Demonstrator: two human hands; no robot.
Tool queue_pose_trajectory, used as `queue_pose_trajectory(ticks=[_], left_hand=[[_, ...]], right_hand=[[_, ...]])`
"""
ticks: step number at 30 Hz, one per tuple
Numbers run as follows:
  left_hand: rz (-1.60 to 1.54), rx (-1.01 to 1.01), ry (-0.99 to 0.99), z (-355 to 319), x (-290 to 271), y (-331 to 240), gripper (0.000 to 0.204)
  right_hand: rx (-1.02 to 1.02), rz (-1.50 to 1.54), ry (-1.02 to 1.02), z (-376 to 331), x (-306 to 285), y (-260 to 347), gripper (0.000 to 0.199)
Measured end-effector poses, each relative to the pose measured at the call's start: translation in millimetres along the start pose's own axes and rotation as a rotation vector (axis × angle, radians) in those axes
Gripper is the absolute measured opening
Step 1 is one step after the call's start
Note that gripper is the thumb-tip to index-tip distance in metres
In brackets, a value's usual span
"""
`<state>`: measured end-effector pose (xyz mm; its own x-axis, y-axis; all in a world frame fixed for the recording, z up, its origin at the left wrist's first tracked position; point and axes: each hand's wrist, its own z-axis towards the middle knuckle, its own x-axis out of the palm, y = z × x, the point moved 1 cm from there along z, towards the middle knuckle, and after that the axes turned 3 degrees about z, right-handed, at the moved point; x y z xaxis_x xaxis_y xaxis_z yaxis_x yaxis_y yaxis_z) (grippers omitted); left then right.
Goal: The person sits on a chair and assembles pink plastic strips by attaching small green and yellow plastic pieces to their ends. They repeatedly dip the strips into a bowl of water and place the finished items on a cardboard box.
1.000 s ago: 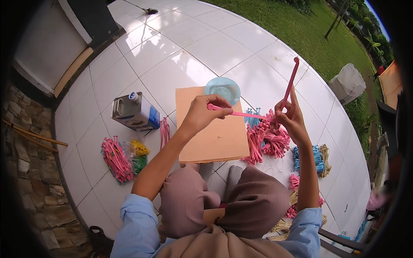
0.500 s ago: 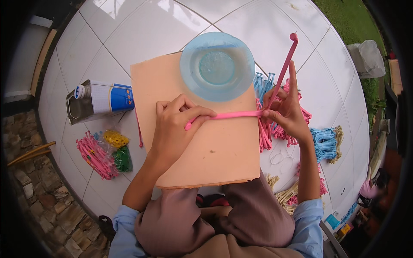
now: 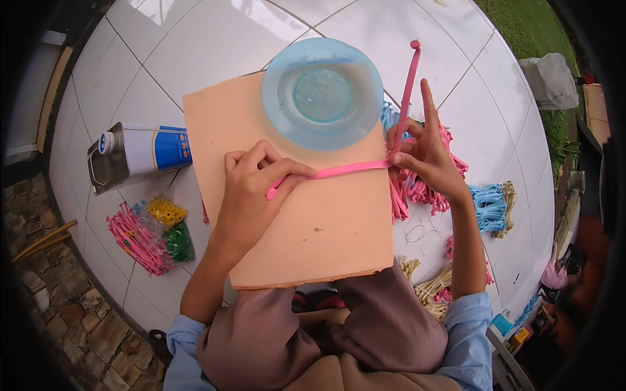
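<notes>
Between my two hands a long pink strip [image 3: 352, 169] with rounded knobs at its ends stretches over the peach-coloured board [image 3: 313, 254]. My left hand [image 3: 257, 182] is closed on one end near the board's middle, and the knob shows below its fingers. Thumb and fingers of my right hand [image 3: 420, 159] pinch the strip at the board's right edge, with the index finger pointing up. There the strip bends sharply, and its other end rises above the hand. A translucent blue bowl [image 3: 272, 98] rests on the board's far part.
Left of the board stands a metal can [image 3: 140, 153], with bagged yellow pieces [image 3: 166, 210], green pieces [image 3: 177, 242] and pink strips [image 3: 137, 241] nearer me. To the right lie bundles of pink strips [image 3: 427, 192], blue strips [image 3: 486, 208] and cream strips [image 3: 433, 290] on white tiles.
The whole view has shifted slightly. The strip's free upper end leans less to the right and stands more upright. Both hands keep their hold on the strip.
</notes>
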<state>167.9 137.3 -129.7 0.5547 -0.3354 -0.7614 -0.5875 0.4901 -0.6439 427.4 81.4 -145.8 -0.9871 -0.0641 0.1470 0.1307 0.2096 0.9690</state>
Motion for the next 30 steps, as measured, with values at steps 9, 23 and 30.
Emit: queue_pose_trajectory(ticks=[9, 23, 30], left_hand=[[0.109, 0.083, 0.157, 2.0, -6.9, -4.9, 0.030], [0.185, 0.210, 0.254, 9.3, -8.2, -3.2, 0.036], [0.114, 0.183, 0.277, 9.5, -10.8, -4.5, 0.043]], right_hand=[[0.045, 0.058, 0.018, 2.4, -2.7, -8.9, 0.102], [-0.007, -0.001, -0.052, 0.9, 2.6, -5.7, 0.100], [-0.350, -0.514, -0.031, -6.9, 4.7, -13.7, 0.065]])
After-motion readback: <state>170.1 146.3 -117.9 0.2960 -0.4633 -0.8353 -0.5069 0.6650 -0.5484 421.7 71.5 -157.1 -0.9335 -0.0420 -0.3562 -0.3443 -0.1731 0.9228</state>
